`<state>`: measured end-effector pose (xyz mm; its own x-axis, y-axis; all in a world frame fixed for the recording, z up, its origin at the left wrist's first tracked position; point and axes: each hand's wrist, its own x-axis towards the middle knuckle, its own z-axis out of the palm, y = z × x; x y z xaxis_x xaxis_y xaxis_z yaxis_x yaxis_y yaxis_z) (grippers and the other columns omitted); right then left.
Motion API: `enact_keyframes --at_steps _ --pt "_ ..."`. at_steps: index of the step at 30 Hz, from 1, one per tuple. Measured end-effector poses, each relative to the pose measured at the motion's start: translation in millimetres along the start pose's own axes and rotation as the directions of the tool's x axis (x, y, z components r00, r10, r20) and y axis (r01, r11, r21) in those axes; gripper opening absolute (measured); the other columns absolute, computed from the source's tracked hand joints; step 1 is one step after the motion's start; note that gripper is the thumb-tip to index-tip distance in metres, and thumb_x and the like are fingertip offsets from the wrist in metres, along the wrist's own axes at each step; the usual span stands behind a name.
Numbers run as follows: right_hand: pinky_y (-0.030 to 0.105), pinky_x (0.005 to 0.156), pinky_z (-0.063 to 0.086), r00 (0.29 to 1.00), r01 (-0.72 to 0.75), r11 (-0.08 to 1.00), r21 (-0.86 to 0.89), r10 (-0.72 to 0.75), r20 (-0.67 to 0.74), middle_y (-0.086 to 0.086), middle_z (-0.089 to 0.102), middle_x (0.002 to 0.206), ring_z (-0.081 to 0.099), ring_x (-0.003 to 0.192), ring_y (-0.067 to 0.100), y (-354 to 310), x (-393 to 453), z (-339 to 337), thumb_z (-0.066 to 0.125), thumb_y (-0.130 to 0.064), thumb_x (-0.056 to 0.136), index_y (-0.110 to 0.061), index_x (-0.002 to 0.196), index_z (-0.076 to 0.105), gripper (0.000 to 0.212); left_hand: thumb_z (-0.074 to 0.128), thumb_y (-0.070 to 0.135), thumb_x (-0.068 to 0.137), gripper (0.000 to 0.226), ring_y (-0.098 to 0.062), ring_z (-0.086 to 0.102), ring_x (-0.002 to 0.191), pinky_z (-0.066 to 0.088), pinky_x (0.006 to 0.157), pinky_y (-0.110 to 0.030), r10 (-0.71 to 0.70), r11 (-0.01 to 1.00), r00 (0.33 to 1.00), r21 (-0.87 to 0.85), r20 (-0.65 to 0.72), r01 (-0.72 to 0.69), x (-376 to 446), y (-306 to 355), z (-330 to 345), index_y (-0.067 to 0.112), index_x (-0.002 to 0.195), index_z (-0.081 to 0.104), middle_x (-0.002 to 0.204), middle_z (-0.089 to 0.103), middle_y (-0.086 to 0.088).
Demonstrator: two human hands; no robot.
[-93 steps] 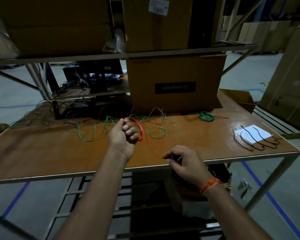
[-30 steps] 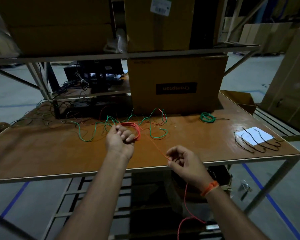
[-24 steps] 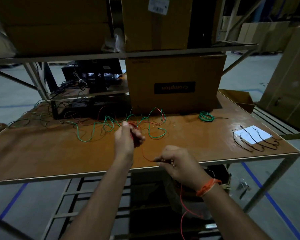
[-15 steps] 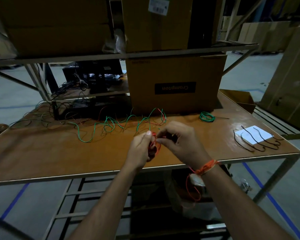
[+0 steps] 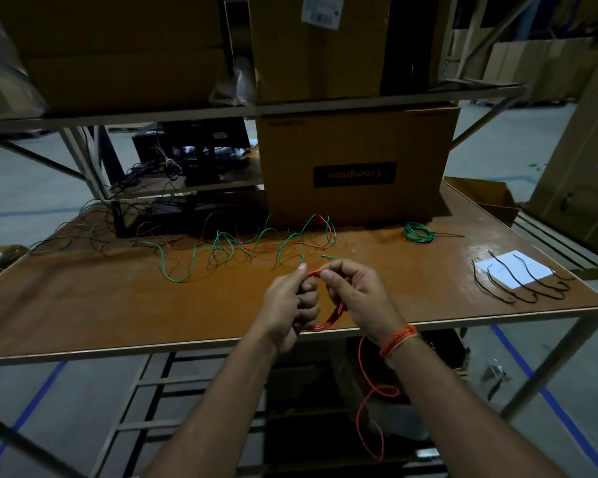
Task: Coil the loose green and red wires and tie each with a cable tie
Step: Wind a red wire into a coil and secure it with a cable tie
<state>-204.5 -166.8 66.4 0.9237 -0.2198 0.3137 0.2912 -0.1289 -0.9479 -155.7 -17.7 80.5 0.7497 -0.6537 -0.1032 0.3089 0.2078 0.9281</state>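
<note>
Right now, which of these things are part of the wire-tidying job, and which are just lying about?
Part of the job:
- red wire coil, held in left hand and right hand
- loose green and red wires
- black cable ties
- finished green coil

Lying about:
- Crompton box
- white paper

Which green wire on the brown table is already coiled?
The small green wire coil at the far right beside the cardboard box; the other green wires lie loose.

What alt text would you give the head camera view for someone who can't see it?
Two bare hands, left and right, hold a red wire coil over a brown table; its loose tail hangs below the edge. Farther back lie tangled green and red wires, a coiled green bundle and black cable ties.
</note>
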Motion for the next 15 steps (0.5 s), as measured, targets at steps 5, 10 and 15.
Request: enact_keyframes --at_steps 5,10,15 --pt "0.020 0.052 0.040 0.999 0.007 1.000 0.027 -0.006 -0.039 -0.001 0.052 0.063 0.046 0.056 0.009 8.5 -2.5 2.4 0.059 -0.016 0.098 0.000 0.100 0.069 0.019 0.037 0.040 0.108 0.047 -0.006 0.022 0.038 0.019 0.037 -0.021 -0.049 0.998 0.999 -0.046 0.016 0.050 0.2 -1.7 -2.9 0.020 0.067 0.048 0.050 0.027 0.007" --pt "0.022 0.046 0.036 0.999 -0.037 0.999 -0.007 0.037 -0.004 0.002 0.058 0.069 0.050 0.058 0.012 19.0 -5.5 -0.8 0.056 -0.030 0.100 -0.006 0.095 0.068 0.027 0.037 0.037 0.109 0.044 -0.005 0.023 0.037 0.018 0.036 -0.019 -0.056 0.992 0.998 -0.114 -0.021 0.053 3.1 5.6 -7.5 0.021 0.069 0.046 0.050 0.028 0.009" --pt "0.021 0.056 0.037 0.999 -0.021 0.990 -0.140 0.018 -0.028 -0.011 0.051 0.064 0.046 0.060 0.006 40.1 -15.9 -2.8 0.052 -0.023 0.103 -0.009 0.088 0.069 0.027 0.035 0.036 0.110 0.042 -0.004 0.022 0.035 0.016 0.033 -0.017 -0.054 0.972 0.994 -0.233 -0.100 0.029 11.5 25.2 -18.1 0.021 0.071 0.043 0.050 0.028 0.010"
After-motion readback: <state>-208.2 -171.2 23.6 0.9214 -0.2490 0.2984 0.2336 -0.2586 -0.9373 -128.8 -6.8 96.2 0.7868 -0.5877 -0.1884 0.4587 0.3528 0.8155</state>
